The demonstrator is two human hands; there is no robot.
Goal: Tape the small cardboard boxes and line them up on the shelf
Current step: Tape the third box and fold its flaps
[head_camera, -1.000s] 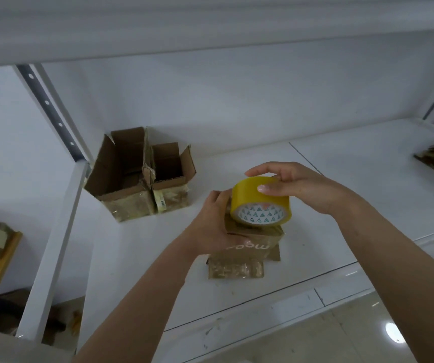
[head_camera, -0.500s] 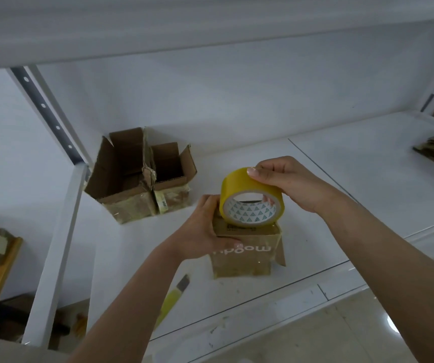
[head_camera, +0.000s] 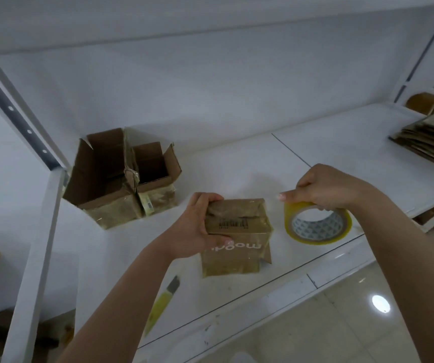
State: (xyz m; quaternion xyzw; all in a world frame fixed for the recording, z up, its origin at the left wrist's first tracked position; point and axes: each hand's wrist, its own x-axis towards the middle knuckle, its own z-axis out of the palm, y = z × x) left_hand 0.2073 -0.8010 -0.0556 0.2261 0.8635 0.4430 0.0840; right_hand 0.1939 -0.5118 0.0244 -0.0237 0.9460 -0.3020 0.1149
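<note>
White shelf (head_camera: 236,166) fills the frame. Two open-topped cardboard boxes (head_camera: 121,179) touching each other, upper left, not taped yet. The small box (head_camera: 236,231) I'm taping is at centre near the front edge. My left hand (head_camera: 197,226) grips its left side, fingers curled over the folded flaps, I'd say to keep them closed. My right hand (head_camera: 325,189) pinches the yellow tape roll (head_camera: 318,224) just right of it, ready to pull. Yellow box cutter (head_camera: 163,299) at lower centre.
</note>
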